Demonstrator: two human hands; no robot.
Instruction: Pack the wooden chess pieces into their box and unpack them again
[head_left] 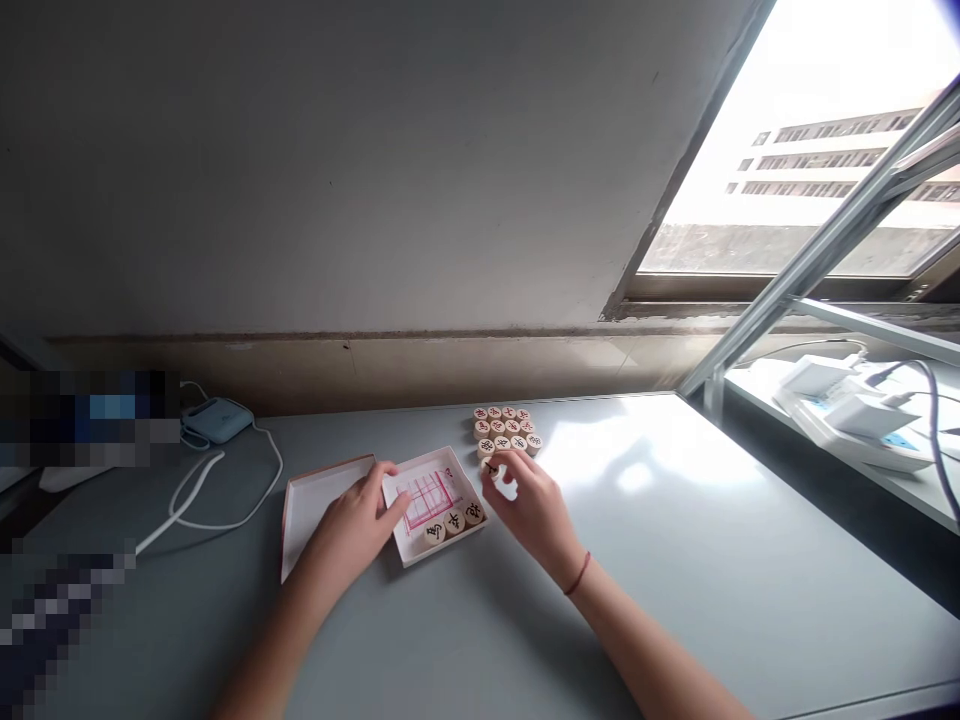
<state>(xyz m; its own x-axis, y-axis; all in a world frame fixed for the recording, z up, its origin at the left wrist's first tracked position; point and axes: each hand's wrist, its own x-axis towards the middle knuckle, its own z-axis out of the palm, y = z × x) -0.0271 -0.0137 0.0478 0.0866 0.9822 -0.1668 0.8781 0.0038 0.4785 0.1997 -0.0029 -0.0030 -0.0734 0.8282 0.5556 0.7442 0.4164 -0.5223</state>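
Observation:
My left hand [352, 525] grips the left rim of a shallow white open box [411, 556], thumb over the inside and fingers along the edge. Red grid lines are drawn on the box floor, where three Chinese chess pieces [454, 521] with black characters lie along the near side. My right hand [534, 505] is closed in a pinch on a round chess piece [490, 468], just right of the box. That piece is at the near left of a block of chess pieces [504, 428] set in rows; my fingers partly cover the nearest row.
Left of the box lies a second shallow tray, the lid [319, 487], partly under my left forearm. A light blue device [217, 420] and a white cable [217, 522] lie at the back left. On the right, white power adapters [847, 400] sit on a shelf beyond a metal frame.

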